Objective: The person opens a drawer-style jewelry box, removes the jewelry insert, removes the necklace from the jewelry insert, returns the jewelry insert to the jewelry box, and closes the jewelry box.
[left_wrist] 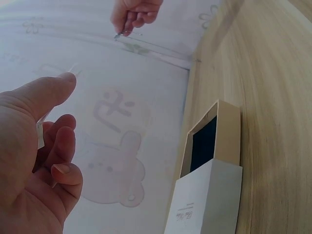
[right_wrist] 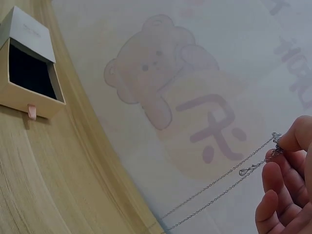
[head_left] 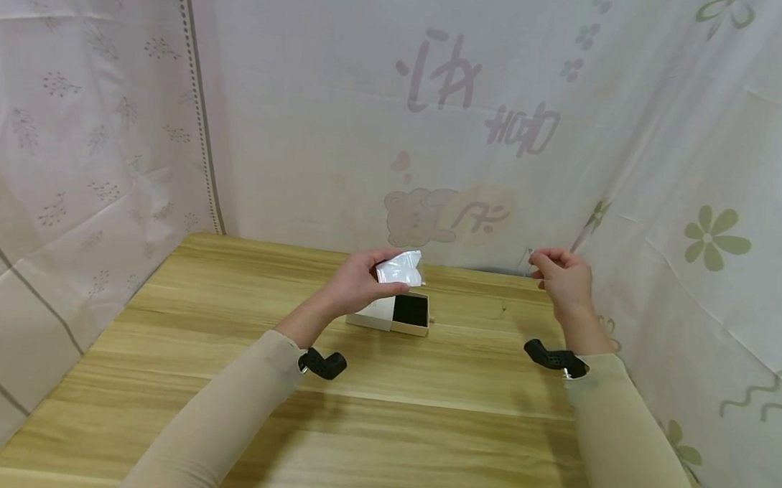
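Observation:
In the head view my left hand (head_left: 353,285) grips a small shiny silvery-white pouch (head_left: 400,269) between thumb and fingers, above a small white box. Only a sliver of the pouch shows in the left wrist view, behind the thumb. My right hand (head_left: 563,277), raised at the far right, pinches a thin silver necklace (right_wrist: 277,140) between thumb and forefinger. Its fine chain hangs down in two strands, with a little clear drop (right_wrist: 243,171) near the fingertips. Below the left hand, the box's white sleeve (left_wrist: 204,200) is slid partway off its cream drawer (right_wrist: 36,100), which has a dark lining.
All this is over a wood-grain table (head_left: 461,392), with the box lying toward its back. Patterned fabric (head_left: 309,117) hangs behind the table and along both sides. A pink pull tab (right_wrist: 32,112) sticks out from the drawer's end. Each wrist wears a black camera mount (head_left: 327,364).

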`<move>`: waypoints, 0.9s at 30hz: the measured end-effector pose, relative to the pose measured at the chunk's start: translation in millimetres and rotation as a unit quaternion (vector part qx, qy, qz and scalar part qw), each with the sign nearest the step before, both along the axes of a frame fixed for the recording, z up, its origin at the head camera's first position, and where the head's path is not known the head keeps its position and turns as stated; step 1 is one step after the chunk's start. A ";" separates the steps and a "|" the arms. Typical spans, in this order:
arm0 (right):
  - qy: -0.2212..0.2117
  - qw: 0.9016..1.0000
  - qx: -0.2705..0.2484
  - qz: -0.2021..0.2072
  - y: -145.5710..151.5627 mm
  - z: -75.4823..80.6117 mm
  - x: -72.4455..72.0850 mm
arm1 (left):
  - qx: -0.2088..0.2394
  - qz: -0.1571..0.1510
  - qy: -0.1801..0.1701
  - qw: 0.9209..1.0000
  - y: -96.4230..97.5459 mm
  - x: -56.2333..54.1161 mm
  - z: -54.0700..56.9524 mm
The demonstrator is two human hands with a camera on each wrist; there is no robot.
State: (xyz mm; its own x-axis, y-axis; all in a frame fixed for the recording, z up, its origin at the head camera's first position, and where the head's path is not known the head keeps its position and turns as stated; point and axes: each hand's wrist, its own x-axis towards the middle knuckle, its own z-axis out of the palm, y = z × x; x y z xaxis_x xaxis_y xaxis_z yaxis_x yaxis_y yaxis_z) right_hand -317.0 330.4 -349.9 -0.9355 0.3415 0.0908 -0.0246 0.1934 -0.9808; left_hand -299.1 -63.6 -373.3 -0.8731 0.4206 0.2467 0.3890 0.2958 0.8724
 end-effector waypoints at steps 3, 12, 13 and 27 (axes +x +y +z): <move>-0.008 1.000 0.005 -0.003 2.0 -3.4 -0.3 | 0.004 -0.001 -0.001 1.000 -0.5 0.1 -0.1; -0.035 0.998 0.051 0.005 7.3 -16.4 -1.7 | 0.003 0.002 -0.002 1.000 -2.0 1.5 0.5; -0.037 0.997 0.062 0.008 8.5 -19.1 -2.3 | 0.003 0.002 -0.002 1.000 -2.2 1.6 0.7; -0.064 0.957 0.276 0.061 13.9 -44.9 -5.2 | -0.003 0.000 -0.001 1.000 -5.1 1.9 1.4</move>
